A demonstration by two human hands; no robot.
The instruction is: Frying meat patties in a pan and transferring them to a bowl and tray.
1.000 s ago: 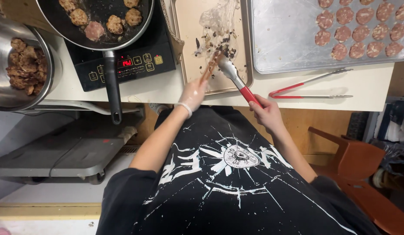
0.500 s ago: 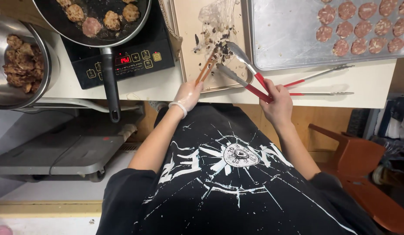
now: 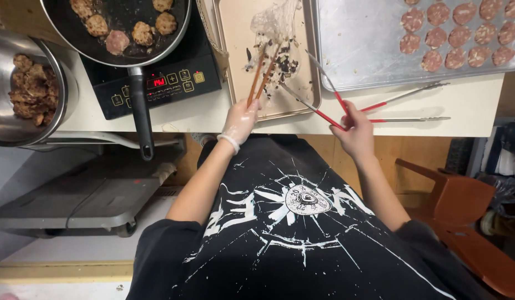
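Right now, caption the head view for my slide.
Left hand holds chopsticks, right hand holds tongs over a tray.

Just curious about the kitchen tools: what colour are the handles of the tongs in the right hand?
Red, on the tongs held by the right hand; head view.

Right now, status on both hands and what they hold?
Left hand, gloved, grips wooden chopsticks over beige tray. Right hand holds red-handled tongs, jaws open. Spare tongs lie beside.

Wooden chopsticks (image 3: 261,75), metal tongs (image 3: 318,89), matt steel tray (image 3: 357,44)
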